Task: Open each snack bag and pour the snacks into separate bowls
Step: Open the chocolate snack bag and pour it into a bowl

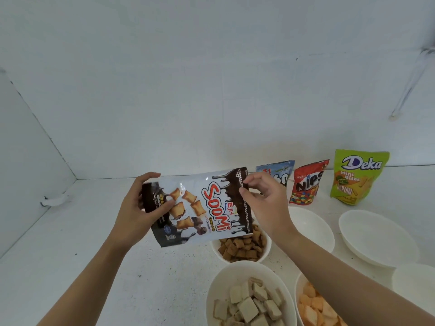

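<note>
I hold a white and brown Soomi snack bag [200, 208] sideways above the counter. My left hand [141, 208] grips its bottom end. My right hand [263, 203] pinches the zipper-printed top edge. Just under the bag sits a white bowl [267, 245] of brown pillow-shaped snacks [242, 248]. Closer to me stand a bowl [226, 278] of pale square wafers [251, 304] and a bowl [298, 288] of orange pieces [313, 307], partly hidden by my right forearm.
Three sealed bags stand at the back right: a blue one [280, 172], a red Nips bag [308, 184] and a green Deka bag [357, 177]. Empty white bowls [313, 224], [376, 238], [414, 285] sit to the right. White walls close the counter at back and left.
</note>
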Tool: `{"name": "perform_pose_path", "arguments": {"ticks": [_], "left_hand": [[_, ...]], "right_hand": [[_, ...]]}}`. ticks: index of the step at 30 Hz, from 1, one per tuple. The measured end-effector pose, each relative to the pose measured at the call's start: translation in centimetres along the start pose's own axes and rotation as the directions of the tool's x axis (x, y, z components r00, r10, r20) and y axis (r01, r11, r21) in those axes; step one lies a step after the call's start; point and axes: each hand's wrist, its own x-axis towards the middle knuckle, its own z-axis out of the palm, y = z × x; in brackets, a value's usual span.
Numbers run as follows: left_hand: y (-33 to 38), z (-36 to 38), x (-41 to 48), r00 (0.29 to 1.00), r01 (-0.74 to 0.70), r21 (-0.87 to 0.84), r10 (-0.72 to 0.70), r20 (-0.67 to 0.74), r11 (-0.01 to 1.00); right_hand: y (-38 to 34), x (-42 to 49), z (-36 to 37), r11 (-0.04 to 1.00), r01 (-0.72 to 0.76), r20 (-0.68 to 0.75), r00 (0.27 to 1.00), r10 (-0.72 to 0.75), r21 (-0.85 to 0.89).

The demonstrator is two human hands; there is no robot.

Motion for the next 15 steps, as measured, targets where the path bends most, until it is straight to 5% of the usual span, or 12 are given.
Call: {"name": "perform_pose_path", "arguments": {"ticks": [8, 15], "left_hand": [[-1.8, -3.0, -1.2, 0.999, 0.031, 0.117, -0.035, 0.029, 0.993], [0.3, -3.1, -1.1, 0.998, -0.057, 0.088, 0.058, -0.01, 0.994]], "right_hand": [[-2.9, 1.1, 2.4, 0.984, 0.156, 0.14, 0.98, -0.143, -0.089], [-0.1, 1.2, 1.9, 0.996, -0.074, 0.106, 0.991, 0.079, -0.052]]}}
